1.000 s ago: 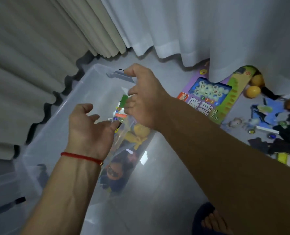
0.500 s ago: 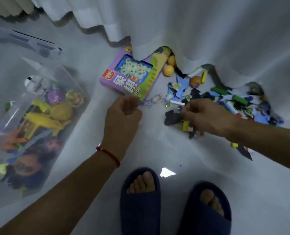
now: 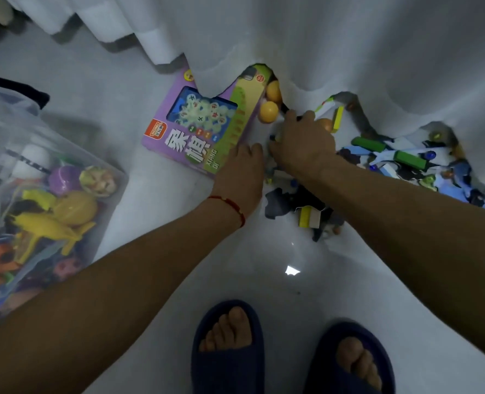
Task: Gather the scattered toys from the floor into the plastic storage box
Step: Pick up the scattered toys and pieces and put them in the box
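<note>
On the pale floor, by the curtain, small toys lie heaped. The right hand and left hand reach in, fingers hidden, so I cannot tell their grip. Best scoop handfuls, then carry them left to the storage box.

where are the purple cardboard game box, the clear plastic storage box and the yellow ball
purple cardboard game box (image 3: 176, 143): head view, printed front face
clear plastic storage box (image 3: 113, 191): head view, right wall
yellow ball (image 3: 268, 110): head view, its middle
</note>
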